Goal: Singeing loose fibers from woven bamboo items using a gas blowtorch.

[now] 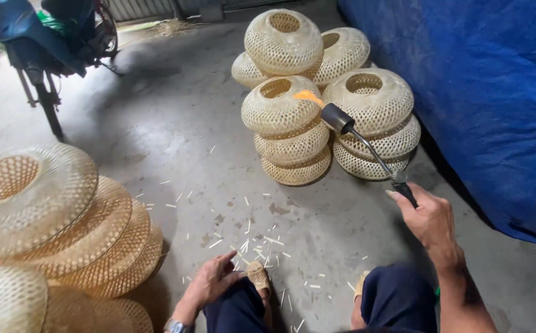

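Woven bamboo shades stacked hollow, right hand grip clenched on lit torch, left hand released on knee.

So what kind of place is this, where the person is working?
Probably a small craft workshop or work yard for woven bamboo goods. Stacks of woven lampshades stand on a bare concrete floor strewn with bamboo slivers, and the right hand aims a lit gas torch at them.

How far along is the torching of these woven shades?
Done cannot be told: no shade looks visibly scorched. In hand: the right hand holds the torch, its flame on the top shade of the far stack. The left hand rests on the knee. The near pile lies apart, untouched.
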